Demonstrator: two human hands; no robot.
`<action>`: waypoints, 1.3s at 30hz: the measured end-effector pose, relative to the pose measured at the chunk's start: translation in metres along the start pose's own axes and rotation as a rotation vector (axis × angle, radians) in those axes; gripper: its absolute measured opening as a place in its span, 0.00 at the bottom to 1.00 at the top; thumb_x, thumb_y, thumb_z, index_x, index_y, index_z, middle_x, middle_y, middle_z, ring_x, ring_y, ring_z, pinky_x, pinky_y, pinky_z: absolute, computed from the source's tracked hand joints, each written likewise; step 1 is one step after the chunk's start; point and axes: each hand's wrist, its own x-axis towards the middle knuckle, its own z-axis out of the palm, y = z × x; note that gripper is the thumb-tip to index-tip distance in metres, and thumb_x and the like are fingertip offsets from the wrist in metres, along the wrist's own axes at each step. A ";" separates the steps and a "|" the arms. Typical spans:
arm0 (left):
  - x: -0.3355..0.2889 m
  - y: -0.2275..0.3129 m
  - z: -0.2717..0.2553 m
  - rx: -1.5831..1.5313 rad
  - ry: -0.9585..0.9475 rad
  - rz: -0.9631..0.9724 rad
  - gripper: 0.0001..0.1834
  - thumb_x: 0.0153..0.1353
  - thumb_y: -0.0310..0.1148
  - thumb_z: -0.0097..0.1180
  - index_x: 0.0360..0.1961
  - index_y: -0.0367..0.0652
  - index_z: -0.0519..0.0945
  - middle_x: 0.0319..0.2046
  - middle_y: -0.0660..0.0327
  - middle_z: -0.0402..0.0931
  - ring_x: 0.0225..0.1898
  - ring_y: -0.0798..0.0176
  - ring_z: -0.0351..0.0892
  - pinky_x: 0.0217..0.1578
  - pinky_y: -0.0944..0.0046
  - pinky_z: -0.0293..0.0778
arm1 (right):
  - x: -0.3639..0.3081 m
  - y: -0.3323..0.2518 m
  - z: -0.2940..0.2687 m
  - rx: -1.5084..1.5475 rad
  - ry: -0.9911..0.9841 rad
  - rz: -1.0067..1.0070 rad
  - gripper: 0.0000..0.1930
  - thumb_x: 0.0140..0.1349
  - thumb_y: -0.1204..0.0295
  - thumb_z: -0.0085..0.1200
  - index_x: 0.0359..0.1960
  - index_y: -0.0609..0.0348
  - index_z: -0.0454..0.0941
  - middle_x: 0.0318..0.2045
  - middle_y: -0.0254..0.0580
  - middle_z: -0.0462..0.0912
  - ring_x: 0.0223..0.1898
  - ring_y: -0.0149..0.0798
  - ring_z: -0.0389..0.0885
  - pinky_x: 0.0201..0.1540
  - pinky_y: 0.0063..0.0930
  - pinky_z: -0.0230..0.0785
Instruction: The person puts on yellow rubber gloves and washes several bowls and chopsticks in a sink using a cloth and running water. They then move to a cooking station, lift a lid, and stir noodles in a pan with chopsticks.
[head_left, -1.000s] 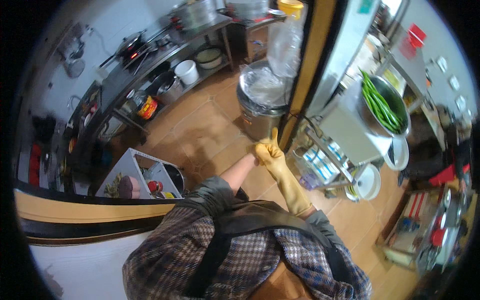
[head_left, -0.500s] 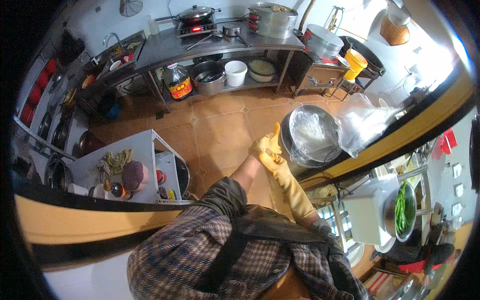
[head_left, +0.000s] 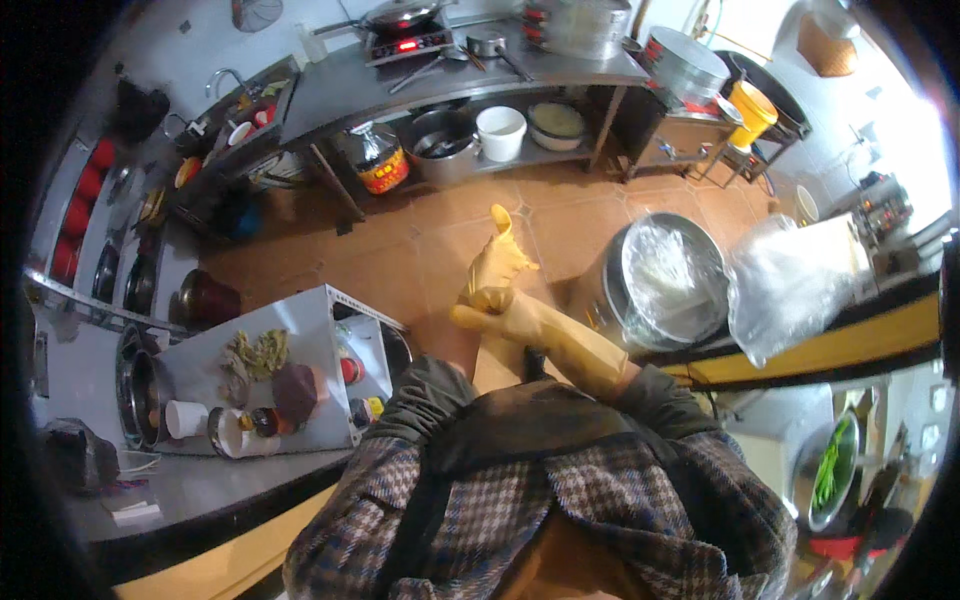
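Note:
A yellow rubber glove [head_left: 500, 262] covers my left hand, with a curled end pointing away from me. Inside it, my left hand [head_left: 478, 285] has its fingers hidden. My right hand [head_left: 505, 312] wears a matching long-cuffed glove, its fingers closed on the left glove near the wrist. Both hands are held together in front of my body, above the tiled floor. Dark rolled sleeves show at both forearms, over a checked garment and a dark apron [head_left: 530, 425].
To the right stands a large pot [head_left: 612, 285] covered with clear plastic, beside a plastic bag [head_left: 785, 290]. On the left, a white shelf [head_left: 200, 350] bears a jar and dried leaves. A steel counter [head_left: 330, 90] with a lit cooker [head_left: 408, 46] runs along the far side.
Both hands have moved left and nearer my body. My right hand has swung across the left wrist, and the left glove now points farther forward. The view has shifted.

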 end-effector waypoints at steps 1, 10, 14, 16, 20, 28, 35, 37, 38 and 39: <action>0.010 -0.004 -0.009 0.080 0.048 0.024 0.25 0.72 0.57 0.54 0.43 0.43 0.82 0.31 0.59 0.75 0.32 0.55 0.75 0.37 0.56 0.74 | 0.010 -0.002 -0.007 0.030 -0.050 0.006 0.17 0.74 0.63 0.64 0.27 0.56 0.80 0.23 0.21 0.69 0.27 0.20 0.64 0.28 0.25 0.58; 0.194 -0.146 -0.120 -0.997 0.413 0.119 0.24 0.78 0.50 0.51 0.69 0.53 0.74 0.28 0.67 0.71 0.31 0.64 0.73 0.42 0.52 0.73 | 0.140 -0.028 -0.072 0.064 -0.328 0.055 0.15 0.70 0.61 0.68 0.29 0.56 0.83 0.27 0.22 0.78 0.30 0.21 0.72 0.33 0.24 0.65; 0.202 -0.131 -0.172 -1.028 0.581 -0.026 0.30 0.76 0.49 0.53 0.74 0.54 0.67 0.44 0.63 0.70 0.46 0.59 0.71 0.57 0.45 0.65 | 0.184 -0.029 -0.079 0.114 -0.550 -0.035 0.16 0.70 0.58 0.67 0.33 0.58 0.83 0.25 0.23 0.78 0.30 0.22 0.72 0.35 0.23 0.68; 0.196 -0.101 -0.189 -1.075 0.637 -0.113 0.33 0.74 0.51 0.55 0.75 0.53 0.66 0.52 0.60 0.69 0.54 0.55 0.68 0.63 0.43 0.60 | 0.203 -0.020 -0.068 -0.177 -0.478 0.018 0.15 0.70 0.58 0.67 0.33 0.57 0.83 0.24 0.24 0.77 0.28 0.22 0.73 0.33 0.23 0.69; 0.198 -0.050 -0.206 -1.104 0.645 -0.187 0.40 0.70 0.54 0.60 0.77 0.51 0.63 0.69 0.54 0.66 0.70 0.47 0.64 0.76 0.39 0.50 | 0.268 0.006 -0.048 0.168 -0.594 -0.113 0.13 0.68 0.61 0.70 0.36 0.55 0.82 0.24 0.29 0.81 0.23 0.26 0.77 0.27 0.23 0.70; 0.272 -0.033 -0.324 -0.602 0.444 -0.322 0.43 0.72 0.60 0.57 0.68 0.28 0.70 0.66 0.39 0.73 0.66 0.46 0.77 0.65 0.52 0.76 | 0.410 -0.027 -0.049 0.320 -0.491 0.154 0.11 0.67 0.63 0.71 0.39 0.58 0.90 0.34 0.27 0.86 0.36 0.24 0.80 0.39 0.22 0.71; 0.319 -0.020 -0.415 -0.291 0.786 0.046 0.40 0.69 0.63 0.59 0.59 0.32 0.78 0.50 0.50 0.83 0.48 0.58 0.86 0.52 0.62 0.83 | 0.524 -0.123 -0.041 0.189 -0.524 0.078 0.17 0.70 0.55 0.64 0.42 0.58 0.86 0.32 0.29 0.83 0.35 0.27 0.78 0.42 0.24 0.72; 0.339 -0.023 -0.460 0.025 0.525 0.294 0.36 0.71 0.59 0.60 0.60 0.34 0.78 0.47 0.55 0.83 0.45 0.62 0.84 0.52 0.67 0.80 | 0.564 -0.142 -0.052 0.129 -0.243 0.014 0.23 0.72 0.49 0.60 0.49 0.58 0.83 0.34 0.32 0.84 0.35 0.28 0.79 0.40 0.25 0.73; 0.351 -0.026 -0.482 -0.229 0.416 0.140 0.33 0.72 0.57 0.60 0.60 0.34 0.78 0.46 0.57 0.82 0.45 0.64 0.83 0.52 0.68 0.79 | 0.583 -0.149 -0.057 0.101 -0.117 -0.037 0.26 0.72 0.46 0.58 0.53 0.58 0.82 0.35 0.33 0.84 0.34 0.29 0.79 0.38 0.25 0.73; 0.357 -0.027 -0.508 -0.478 0.341 -0.006 0.31 0.74 0.54 0.60 0.60 0.35 0.78 0.46 0.59 0.82 0.44 0.65 0.82 0.51 0.70 0.78 | 0.601 -0.154 -0.061 0.077 0.011 -0.109 0.30 0.72 0.43 0.56 0.58 0.58 0.81 0.36 0.35 0.85 0.34 0.29 0.79 0.36 0.26 0.73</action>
